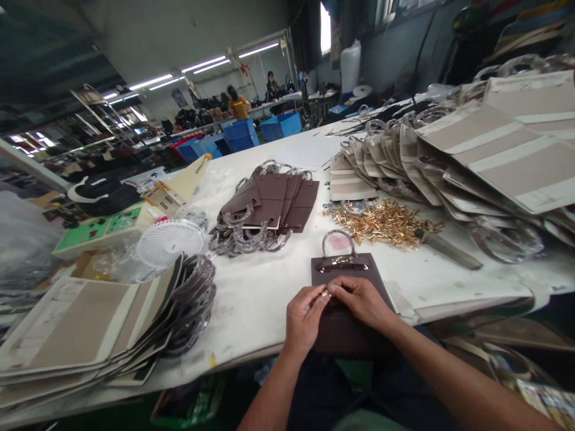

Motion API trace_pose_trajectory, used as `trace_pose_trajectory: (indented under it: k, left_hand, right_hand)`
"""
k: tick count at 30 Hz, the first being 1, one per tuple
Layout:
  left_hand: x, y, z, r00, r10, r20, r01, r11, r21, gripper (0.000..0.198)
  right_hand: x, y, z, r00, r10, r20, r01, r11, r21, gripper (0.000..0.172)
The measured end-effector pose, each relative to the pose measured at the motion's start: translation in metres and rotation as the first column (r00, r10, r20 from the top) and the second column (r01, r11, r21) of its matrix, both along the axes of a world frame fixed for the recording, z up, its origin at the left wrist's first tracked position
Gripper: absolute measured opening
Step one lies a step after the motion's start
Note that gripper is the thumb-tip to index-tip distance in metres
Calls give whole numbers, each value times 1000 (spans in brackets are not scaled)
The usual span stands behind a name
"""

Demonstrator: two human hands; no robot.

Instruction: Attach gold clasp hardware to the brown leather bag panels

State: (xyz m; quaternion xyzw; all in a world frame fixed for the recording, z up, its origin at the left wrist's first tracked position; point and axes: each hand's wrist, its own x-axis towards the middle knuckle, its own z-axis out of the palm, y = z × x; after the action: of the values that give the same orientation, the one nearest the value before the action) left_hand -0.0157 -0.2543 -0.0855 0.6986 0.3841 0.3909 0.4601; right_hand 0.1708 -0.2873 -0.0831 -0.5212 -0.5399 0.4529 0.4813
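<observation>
A dark brown handbag panel (345, 335) lies at the table's front edge, its lower part hanging toward my lap. Its handle (338, 234) is wrapped in clear plastic, and a strap with gold-coloured fittings (344, 261) crosses below it. Over the panel my left hand (306, 311) and my right hand (359, 299) meet, fingertips pinched together. Between them shows a small shiny gold metal fitting (326, 293), partly hidden by the fingers; its exact kind is too small to tell. Beyond the bag lies a loose heap of gold metal pieces (386, 222).
Brown bag panels (281, 197) are piled mid-table. Stacks of beige-backed panels stand at right (507, 137) and front left (76, 323). A white fan (171, 238) lies at left. A flat tool (451, 250) rests by the gold heap. Two people sit far behind blue bins (241, 134).
</observation>
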Motion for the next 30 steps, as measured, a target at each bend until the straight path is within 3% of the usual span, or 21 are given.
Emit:
trace_pose_trajectory:
  k: [12,21,24,27,30]
  left_hand:
    - [1,-1,1,996,63,-68,-59,997,49,21]
    - [3,7,-4,992,82,94,-72,992,-103,25]
    - [3,10,-3,989,144,32,-141,986,-92,36]
    - [6,14,1,963,257,-79,-267,948,-174,55]
    - [14,23,5,958,274,-80,-285,893,-350,75]
  right_hand:
    - [-6,3,2,999,-16,36,16,1000,-3,37]
    - [-4,2,13,999,30,-25,-28,997,74,27]
    - [-4,7,13,988,-152,-14,153,988,19,24]
    - [-4,13,13,933,-359,7,359,931,-67,24]
    - [-7,21,13,913,-402,-65,395,913,-96,27]
